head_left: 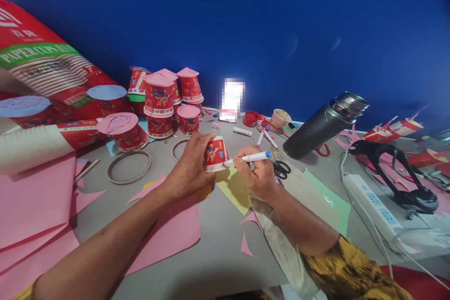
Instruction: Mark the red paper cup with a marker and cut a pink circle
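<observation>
In the middle of the head view my left hand (192, 159) is wrapped round a red printed paper cup (216, 152), which it holds above the table. My right hand (256, 172) grips a white marker pen (251, 157) with a blue end. The pen's tip is at the white rim band of the cup; whether it touches I cannot tell. Beneath the hands lie a yellow paper sheet (237, 192) and pink paper (172, 234). Black-handled scissors (281, 168) rest beside my right hand.
Red paper cups with pink paper tops (159, 96) stand stacked at the back left. A tape ring (129, 167) lies before them. On the right are a dark thermos (319, 126), leaning, a power strip (378, 211) with cables and a black strap-like frame (401, 173). A lit phone (232, 100) stands against the blue wall.
</observation>
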Demonstrator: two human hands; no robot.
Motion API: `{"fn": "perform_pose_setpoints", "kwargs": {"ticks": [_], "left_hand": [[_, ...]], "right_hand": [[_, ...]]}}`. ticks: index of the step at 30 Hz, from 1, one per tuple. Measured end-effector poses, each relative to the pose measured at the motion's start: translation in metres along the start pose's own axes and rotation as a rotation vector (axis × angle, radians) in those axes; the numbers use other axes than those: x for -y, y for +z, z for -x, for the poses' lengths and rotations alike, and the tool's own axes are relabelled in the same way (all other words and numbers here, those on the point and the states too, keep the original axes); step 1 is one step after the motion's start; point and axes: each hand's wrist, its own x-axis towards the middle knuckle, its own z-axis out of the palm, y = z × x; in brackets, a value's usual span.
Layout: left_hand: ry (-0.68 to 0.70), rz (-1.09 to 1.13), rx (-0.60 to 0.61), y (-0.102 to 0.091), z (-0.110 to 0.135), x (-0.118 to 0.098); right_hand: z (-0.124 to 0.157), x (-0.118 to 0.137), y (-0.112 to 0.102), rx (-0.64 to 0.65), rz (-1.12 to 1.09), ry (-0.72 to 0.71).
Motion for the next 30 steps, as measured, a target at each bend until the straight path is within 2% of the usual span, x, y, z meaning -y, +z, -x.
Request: {"fn": "perform_pose_setpoints", "kwargs": {"ticks": [3,17,30], "left_hand": [[-0.006,-0.004,0.003,0.0002,0.0004,-0.0001],[0.039,-0.005,0.009,0.0002,-0.0003,0.0008],[0.02,0.015,-0.005,0.0008,-0.0009,-0.0006]], "right_hand": [[0.0002,-0.0008,-0.0002,-0.034,0.004,-0.003],[0.0021,-0.002,0.0015,0.015,0.041,-0.065],[0.0026,-0.0032,0.0016,0.009,0.053,-0.008]]}}
